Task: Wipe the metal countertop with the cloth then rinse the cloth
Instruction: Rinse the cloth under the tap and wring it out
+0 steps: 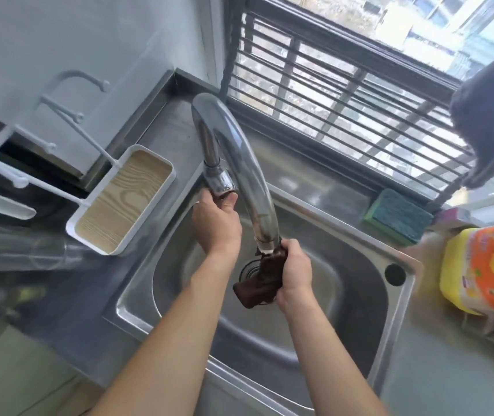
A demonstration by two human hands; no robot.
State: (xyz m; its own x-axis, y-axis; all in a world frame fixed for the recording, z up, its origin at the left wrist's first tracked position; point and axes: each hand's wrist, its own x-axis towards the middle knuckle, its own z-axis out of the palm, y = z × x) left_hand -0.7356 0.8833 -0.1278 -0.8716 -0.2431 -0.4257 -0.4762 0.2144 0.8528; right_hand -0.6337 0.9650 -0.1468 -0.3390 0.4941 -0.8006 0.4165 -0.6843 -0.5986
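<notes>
A dark brown cloth [259, 285] hangs bunched over the steel sink [344, 295], directly under the base end of the curved chrome tap [239, 151]. My right hand [295, 271] grips the cloth's upper part, close against the tap's lower end. My left hand [215, 223] reaches up and holds the tap's spout head [220, 183] with thumb and fingers round it. No running water shows. The metal countertop [173, 136] surrounds the sink.
A white tray with a wood-grain base [122, 202] juts over the counter's left side, with a white hook rack [59, 115] behind. A green-blue sponge [395, 217] lies on the sill. A yellow-orange pack [482, 265] stands at right. A dark towel [491, 115] hangs by the barred window.
</notes>
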